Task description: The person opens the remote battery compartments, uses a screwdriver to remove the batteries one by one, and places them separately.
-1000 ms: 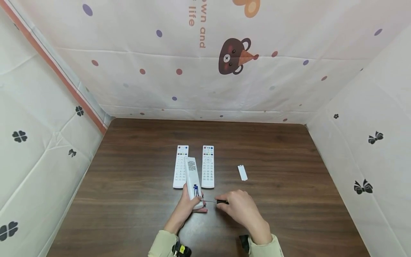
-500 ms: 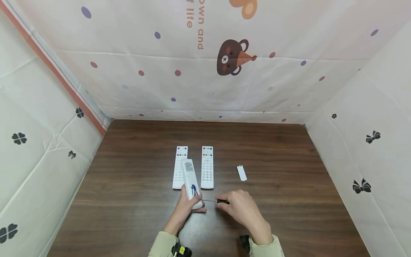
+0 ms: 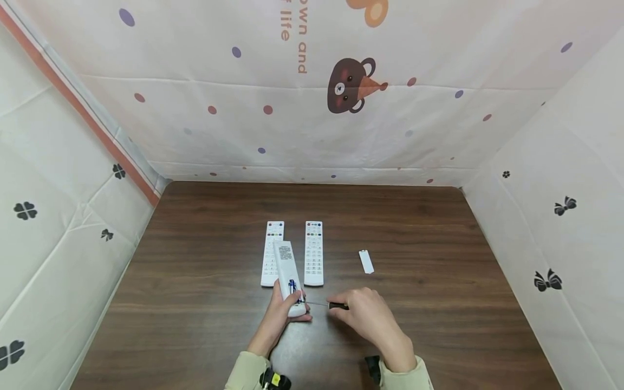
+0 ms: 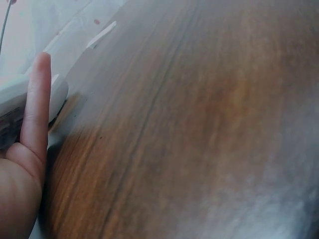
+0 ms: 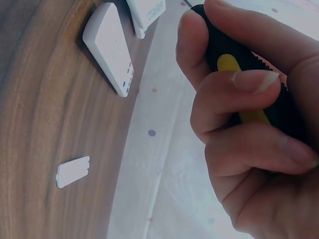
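Observation:
My left hand [image 3: 279,311] grips a white remote control [image 3: 286,262], back side up, its battery compartment uncovered. Blue batteries [image 3: 292,285] show inside, partly covered by the thumb. In the right hand [image 3: 364,311] is a screwdriver with a black and yellow handle [image 5: 228,62], the fingers curled round it. Its thin metal shaft [image 3: 318,304] points left to the compartment's lower end; whether the tip touches anything is too small to tell. The left wrist view shows one finger [image 4: 37,104] straight along the remote's edge.
Two white remotes lie buttons up behind the hands, the left remote [image 3: 271,260] partly covered by the held one, the right remote [image 3: 314,254] beside it. A small white battery cover [image 3: 366,261] lies farther right on the brown wooden table [image 3: 419,233]. Printed cloth walls enclose the table.
The held remote has shifted slightly left, and the left thumb has slid a little up along it. The right hand with the screwdriver stays almost in place.

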{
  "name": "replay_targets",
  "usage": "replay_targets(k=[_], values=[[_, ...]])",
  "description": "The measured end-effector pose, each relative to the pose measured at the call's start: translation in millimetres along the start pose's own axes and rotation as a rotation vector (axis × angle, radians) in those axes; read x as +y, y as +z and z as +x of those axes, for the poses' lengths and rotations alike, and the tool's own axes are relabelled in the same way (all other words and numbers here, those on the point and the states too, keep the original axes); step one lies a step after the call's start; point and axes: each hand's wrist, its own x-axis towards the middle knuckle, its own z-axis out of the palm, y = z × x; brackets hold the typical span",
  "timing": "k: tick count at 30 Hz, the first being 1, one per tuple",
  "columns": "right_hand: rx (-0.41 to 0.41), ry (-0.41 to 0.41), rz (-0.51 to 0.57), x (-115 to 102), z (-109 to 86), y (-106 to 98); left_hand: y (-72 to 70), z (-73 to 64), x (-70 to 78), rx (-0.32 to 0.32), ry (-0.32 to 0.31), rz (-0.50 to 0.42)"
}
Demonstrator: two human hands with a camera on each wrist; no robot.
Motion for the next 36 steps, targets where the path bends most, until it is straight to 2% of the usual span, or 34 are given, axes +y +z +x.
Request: replay_targets(k=[8,12,16,21,26,29,32,36], values=[[-0.046,-0.002,0.035,3.1,-1.1,-2.5,-0.7,-0.6,-0.4,-0.006,-0.003,-0.002],[-0.026,0.034,0.059,10.1,-1.6,-1.7,-1.1,-0.4,-0.7,-0.021,0.006,-0.013],[0.054,0.132,0.111,22.6,0.4,3.2,-1.5,0.3,-0.5,-0.023,0.009,-0.018],[0.192,0.275,0.218,41.0,2.9,12.0,-1.7,1.3,-0.5,-0.022,0.016,-0.026],[0.334,0.336,0.313,55.9,1.9,22.7,1.3,1.5,-0.7,-0.011,0.028,0.019],[0.348,0.399,0.415,64.0,2.4,29.1,3.9,1.5,-0.8,-0.004,0.033,0.059],[0.323,0.507,0.528,76.1,3.4,36.8,6.1,2.1,-1.1,-0.008,0.03,0.079],[0.331,0.609,0.583,96.3,3.9,47.1,9.3,2.0,-0.2,-0.034,0.038,0.074]])
